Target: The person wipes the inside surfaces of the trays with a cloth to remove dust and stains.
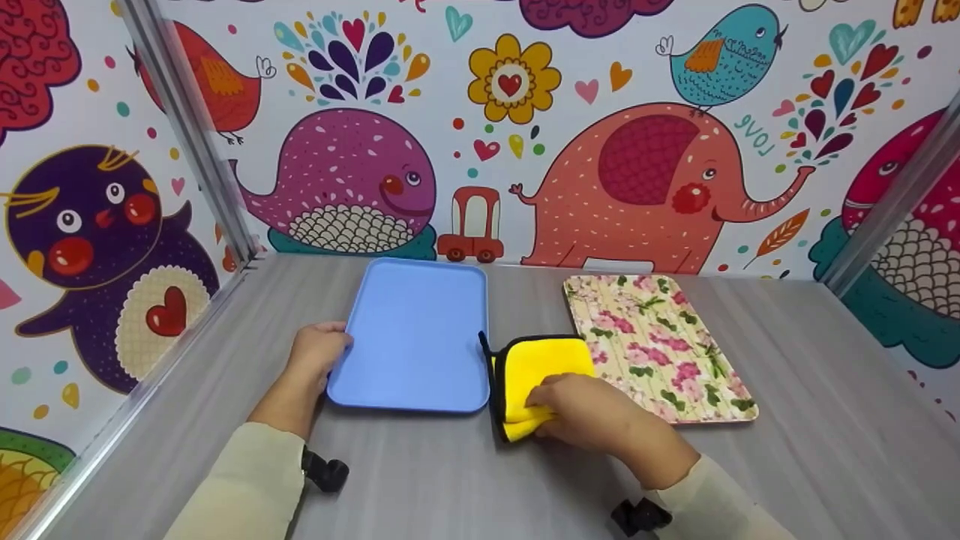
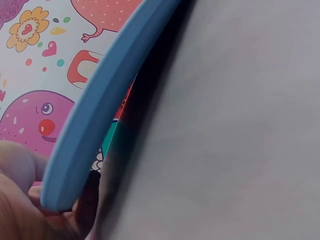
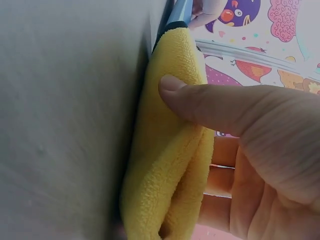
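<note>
My left hand (image 1: pixel 319 351) grips the left edge of a plain blue tray (image 1: pixel 416 337). In the left wrist view the tray's rim (image 2: pixel 95 110) runs between thumb and fingers, and a dark gap shows under it. My right hand (image 1: pixel 581 412) pinches a folded yellow cloth (image 1: pixel 544 367) with black edging. From the right wrist, the thumb lies on one face of the cloth (image 3: pixel 170 135) and the fingers are behind it. The cloth's left corner, with a black loop, meets the tray's right edge. Its right side overlaps a floral tray (image 1: pixel 660 337) in the head view.
Both trays lie on a grey wood-grain table (image 1: pixel 420 480). Behind it stands a wall panel (image 1: pixel 480 90) printed with cartoon animals, and metal corner posts (image 1: pixel 195 135) rise at the sides. Each wrist wears a black camera mount (image 1: pixel 326 471).
</note>
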Motion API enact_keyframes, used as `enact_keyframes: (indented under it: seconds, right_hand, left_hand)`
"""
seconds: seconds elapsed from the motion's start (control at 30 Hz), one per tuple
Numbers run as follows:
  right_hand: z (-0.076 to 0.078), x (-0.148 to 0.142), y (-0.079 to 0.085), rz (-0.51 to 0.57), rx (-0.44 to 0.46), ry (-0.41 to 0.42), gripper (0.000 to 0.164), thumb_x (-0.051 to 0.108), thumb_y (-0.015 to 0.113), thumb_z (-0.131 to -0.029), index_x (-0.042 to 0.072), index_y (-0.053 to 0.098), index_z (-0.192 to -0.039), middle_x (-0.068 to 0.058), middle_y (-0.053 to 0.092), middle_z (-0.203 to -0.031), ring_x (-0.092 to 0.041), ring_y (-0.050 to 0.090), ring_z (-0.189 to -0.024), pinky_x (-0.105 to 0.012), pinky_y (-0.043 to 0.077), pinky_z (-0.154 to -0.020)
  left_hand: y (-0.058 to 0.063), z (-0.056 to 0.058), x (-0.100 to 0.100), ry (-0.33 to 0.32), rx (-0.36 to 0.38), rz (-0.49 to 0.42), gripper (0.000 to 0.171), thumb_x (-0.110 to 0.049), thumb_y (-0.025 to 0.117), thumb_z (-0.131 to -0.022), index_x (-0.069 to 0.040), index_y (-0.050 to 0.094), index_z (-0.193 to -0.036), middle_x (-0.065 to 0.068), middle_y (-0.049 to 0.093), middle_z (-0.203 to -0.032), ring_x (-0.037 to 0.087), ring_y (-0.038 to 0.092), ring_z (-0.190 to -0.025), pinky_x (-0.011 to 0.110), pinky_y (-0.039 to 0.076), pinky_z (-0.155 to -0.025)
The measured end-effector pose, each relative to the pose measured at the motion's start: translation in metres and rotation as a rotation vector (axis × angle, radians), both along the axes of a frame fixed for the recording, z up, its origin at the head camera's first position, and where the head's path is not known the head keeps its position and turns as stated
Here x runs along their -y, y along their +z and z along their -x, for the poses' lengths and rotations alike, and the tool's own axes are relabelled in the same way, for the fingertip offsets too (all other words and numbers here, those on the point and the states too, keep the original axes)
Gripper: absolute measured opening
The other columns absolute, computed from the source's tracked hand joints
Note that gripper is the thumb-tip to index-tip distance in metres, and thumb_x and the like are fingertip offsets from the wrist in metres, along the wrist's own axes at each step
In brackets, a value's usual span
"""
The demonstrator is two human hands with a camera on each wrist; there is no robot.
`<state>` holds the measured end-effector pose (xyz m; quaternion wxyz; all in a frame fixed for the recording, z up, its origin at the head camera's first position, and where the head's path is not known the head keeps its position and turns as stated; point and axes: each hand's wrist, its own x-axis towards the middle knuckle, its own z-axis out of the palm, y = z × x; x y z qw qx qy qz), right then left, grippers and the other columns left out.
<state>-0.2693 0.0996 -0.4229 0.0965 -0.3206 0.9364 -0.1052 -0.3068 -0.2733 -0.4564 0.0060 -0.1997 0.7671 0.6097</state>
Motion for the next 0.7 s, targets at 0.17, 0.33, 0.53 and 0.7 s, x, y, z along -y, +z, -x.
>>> enact_keyframes:
  seconds: [0.17, 0.33, 0.53, 0.7]
  right_hand:
    - [0.000, 0.000, -0.001, 0.037, 0.043, 0.017, 0.029, 0.017, 0.081, -0.090, 0.015, 0.079, -0.119, -0.001, 0.077, -0.114, -0.016, 0.066, -0.098, -0.045, 0.055, -0.104]
    - [-0.001, 0.000, -0.002, 0.025, 0.066, 0.040, 0.032, 0.009, 0.078, -0.091, 0.015, 0.078, -0.123, -0.005, 0.075, -0.126, -0.023, 0.068, -0.117, -0.048, 0.051, -0.109]
    - [-0.005, 0.002, -0.002, -0.011, 0.115, 0.014, 0.036, 0.020, 0.077, -0.094, 0.017, 0.074, -0.130, -0.009, 0.068, -0.139, -0.027, 0.063, -0.129, -0.050, 0.047, -0.113]
    - [-0.009, 0.001, 0.002, -0.014, 0.130, 0.018, 0.034, 0.030, 0.073, -0.097, 0.019, 0.074, -0.130, -0.006, 0.068, -0.138, -0.024, 0.063, -0.126, -0.050, 0.048, -0.112]
  left_hand:
    - [0.001, -0.001, 0.002, -0.028, 0.029, 0.027, 0.053, -0.003, 0.047, -0.100, 0.007, 0.044, -0.151, 0.030, 0.038, -0.160, 0.043, 0.038, -0.146, 0.057, 0.034, -0.121]
    - [0.002, 0.000, 0.007, -0.065, 0.048, 0.086, 0.053, -0.002, 0.049, -0.100, 0.009, 0.043, -0.151, 0.031, 0.037, -0.159, 0.044, 0.037, -0.147, 0.056, 0.033, -0.122]
    - [0.001, -0.001, 0.013, -0.096, 0.048, 0.165, 0.050, 0.000, 0.051, -0.100, 0.012, 0.045, -0.148, 0.034, 0.041, -0.155, 0.046, 0.040, -0.144, 0.056, 0.035, -0.121]
    - [0.000, -0.002, 0.017, -0.112, 0.020, 0.228, 0.049, 0.004, 0.050, -0.097, 0.014, 0.047, -0.144, 0.036, 0.045, -0.150, 0.046, 0.045, -0.138, 0.056, 0.039, -0.117]
